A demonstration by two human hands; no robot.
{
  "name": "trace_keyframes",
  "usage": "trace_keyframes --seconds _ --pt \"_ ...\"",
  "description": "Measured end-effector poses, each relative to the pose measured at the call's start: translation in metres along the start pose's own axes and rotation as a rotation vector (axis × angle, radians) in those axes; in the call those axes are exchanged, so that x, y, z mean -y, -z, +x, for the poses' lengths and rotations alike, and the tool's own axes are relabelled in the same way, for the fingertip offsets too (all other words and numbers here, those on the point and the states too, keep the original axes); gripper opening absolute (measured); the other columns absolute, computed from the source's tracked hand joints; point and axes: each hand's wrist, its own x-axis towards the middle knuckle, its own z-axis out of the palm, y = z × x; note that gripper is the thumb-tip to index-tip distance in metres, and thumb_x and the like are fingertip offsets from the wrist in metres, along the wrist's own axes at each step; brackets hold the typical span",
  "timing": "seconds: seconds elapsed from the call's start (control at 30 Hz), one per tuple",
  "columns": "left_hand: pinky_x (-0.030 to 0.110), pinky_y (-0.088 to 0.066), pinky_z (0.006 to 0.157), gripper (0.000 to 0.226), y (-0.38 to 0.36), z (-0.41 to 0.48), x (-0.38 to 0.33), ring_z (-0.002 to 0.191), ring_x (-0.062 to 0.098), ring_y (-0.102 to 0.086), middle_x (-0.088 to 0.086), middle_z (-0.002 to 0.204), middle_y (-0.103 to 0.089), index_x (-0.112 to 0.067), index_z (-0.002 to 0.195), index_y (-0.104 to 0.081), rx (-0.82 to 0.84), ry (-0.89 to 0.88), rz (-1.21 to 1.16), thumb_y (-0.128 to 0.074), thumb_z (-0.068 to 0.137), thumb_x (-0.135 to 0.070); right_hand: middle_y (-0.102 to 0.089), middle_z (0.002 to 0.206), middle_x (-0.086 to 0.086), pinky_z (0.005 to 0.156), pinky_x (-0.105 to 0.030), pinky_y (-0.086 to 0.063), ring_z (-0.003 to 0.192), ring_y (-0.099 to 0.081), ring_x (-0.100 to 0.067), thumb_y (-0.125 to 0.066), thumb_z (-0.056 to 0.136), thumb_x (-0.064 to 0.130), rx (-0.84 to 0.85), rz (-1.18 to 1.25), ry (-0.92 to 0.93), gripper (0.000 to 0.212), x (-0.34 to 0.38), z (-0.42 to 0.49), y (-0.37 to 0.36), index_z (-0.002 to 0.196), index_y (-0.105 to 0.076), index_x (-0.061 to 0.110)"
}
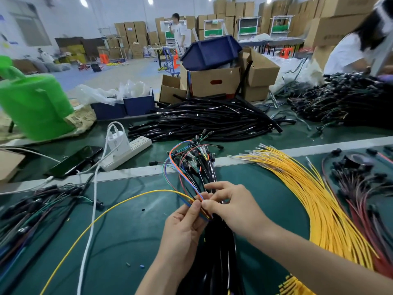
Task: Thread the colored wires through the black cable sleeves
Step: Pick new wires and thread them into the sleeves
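My left hand [182,233] pinches a small bunch of colored wires [180,179], blue, orange, green and a long yellow wire [110,211], near their ends. My right hand [231,205] pinches the same wire ends from the right, fingertips almost meeting the left thumb. Right beneath both hands lies a bundle of black cable sleeves [219,252] running toward me. The wires loop up to a cluster of black connectors [197,154]. Whether a wire tip is inside a sleeve is hidden by my fingers.
A fan of yellow wires [314,188] lies right of my hands, red and dark harnesses [361,188] beyond. A heap of black sleeves [212,122] sits behind. Left: power strip [127,150], phone [74,160], white cable [89,220], dark harnesses [32,209], green bag [36,105]. A person works at far right.
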Motion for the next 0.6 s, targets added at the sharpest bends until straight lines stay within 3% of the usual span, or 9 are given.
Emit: trace_keyframes --seconds 0.1,0.2,0.23,0.3,0.37,0.4,0.5,0.57,0.6 --pt "0.021 -0.055 0.062 0.024 0.001 -0.001 0.000 0.075 0.017 -0.072 0.015 0.088 -0.073 -0.002 0.079 -0.076 0.020 0.005 0.025 -0.053 0.078 -0.010 -0.065 0.109 0.009 0.087 -0.010 -0.042 0.105 -0.059 0.001 -0.073 0.079 0.014 0.062 -0.060 0.041 0.008 0.001 0.000 0.005 0.074 -0.079 0.011" --pt "0.024 -0.057 0.068 0.023 -0.001 -0.002 -0.001 0.084 0.019 -0.072 0.018 0.098 -0.072 -0.001 0.081 -0.072 0.022 0.001 0.058 -0.052 0.079 -0.013 -0.068 0.083 0.013 0.073 0.002 -0.034 0.090 -0.055 0.015 -0.076 0.076 0.018 0.171 -0.187 0.076 0.015 0.009 0.002 0.016 0.062 -0.076 0.013" --pt "0.026 -0.058 0.071 0.022 -0.002 -0.003 -0.003 0.087 0.021 -0.071 0.019 0.100 -0.071 0.000 0.084 -0.068 0.022 -0.005 0.057 -0.051 0.079 -0.013 -0.069 0.076 0.012 0.071 0.000 -0.037 0.084 -0.057 0.014 -0.075 0.075 0.020 0.164 -0.236 0.089 0.021 0.013 0.003 0.021 0.056 -0.072 0.012" --pt "0.030 -0.059 0.072 0.017 -0.001 -0.007 -0.011 0.084 0.024 -0.072 0.021 0.095 -0.072 -0.001 0.083 -0.061 0.018 -0.012 0.014 -0.050 0.079 -0.013 -0.070 0.070 0.002 0.074 -0.022 -0.048 0.076 -0.063 -0.004 -0.067 0.079 0.021 0.010 -0.313 0.177 0.028 0.019 0.002 0.031 0.053 -0.066 0.010" --pt "0.030 -0.059 0.064 0.012 0.002 -0.009 -0.019 0.069 0.023 -0.072 0.017 0.077 -0.071 -0.004 0.079 -0.057 0.032 0.005 0.004 -0.049 0.079 -0.013 -0.069 0.071 -0.001 0.075 -0.034 -0.048 0.076 -0.063 -0.017 -0.059 0.080 0.016 -0.205 -0.292 0.452 0.021 0.029 -0.004 0.038 0.061 -0.065 0.010" --pt "0.028 -0.058 0.059 0.010 0.001 -0.012 -0.024 0.059 0.019 -0.068 0.013 0.067 -0.067 -0.004 0.078 -0.056 0.059 0.019 0.042 -0.049 0.080 -0.012 -0.068 0.077 -0.003 0.077 -0.035 -0.048 0.081 -0.062 -0.020 -0.057 0.080 0.011 -0.201 -0.263 0.625 0.015 0.037 -0.007 0.039 0.068 -0.065 0.008" --pt "0.007 -0.044 0.058 0.029 -0.029 -0.003 -0.043 0.052 0.004 -0.056 0.016 0.056 -0.048 0.004 0.060 -0.046 0.264 -0.056 0.298 -0.052 0.087 -0.006 -0.066 0.097 -0.011 0.085 -0.038 -0.049 0.094 -0.061 -0.029 -0.051 0.088 0.008 0.113 -0.353 0.993 0.019 0.055 -0.008 0.033 0.095 -0.066 0.000" --pt "0.001 -0.034 0.061 0.032 -0.053 0.000 -0.058 0.067 0.003 -0.054 0.014 0.060 -0.040 0.003 0.053 -0.037 0.569 -0.195 0.580 -0.051 0.081 -0.002 -0.064 0.109 -0.010 0.087 -0.040 -0.048 0.099 -0.061 -0.029 -0.053 0.093 0.018 0.215 -0.521 1.031 0.029 0.062 0.003 0.032 0.115 -0.063 0.004" --pt "0.003 -0.039 0.062 0.022 -0.058 0.001 -0.070 0.067 0.003 -0.056 0.015 0.062 -0.048 0.000 0.057 -0.049 0.596 -0.154 0.792 -0.055 0.079 0.002 -0.063 0.113 -0.008 0.085 -0.040 -0.048 0.101 -0.061 -0.029 -0.053 0.095 0.025 0.221 -0.583 0.993 0.034 0.065 0.011 0.035 0.124 -0.059 0.010"
